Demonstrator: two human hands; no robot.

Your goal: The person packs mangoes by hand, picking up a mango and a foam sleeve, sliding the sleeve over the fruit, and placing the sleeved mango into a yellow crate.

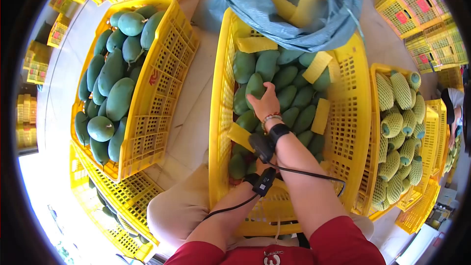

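Note:
Green mangoes [285,76] fill much of the yellow crate [362,118] in front of me. My right hand [266,102] reaches into its middle, fingers wrapped round a green mango [255,86]. Lower down, my left hand [262,167] is inside the near part of the crate, mostly hidden behind the strapped device on my right wrist; its fingers do not show clearly. Yellow foam sleeves [321,116] lie among the fruit, one [240,136] at the crate's left side, just left of my right wrist.
A blue sack [314,37] of yellow foam sleeves [306,6] rests over the crate's far end. Another crate [167,68] of bare mangoes stands left. At right, a crate [375,167] holds mangoes in foam netting [392,164]. A person's arm [452,132] shows at far right.

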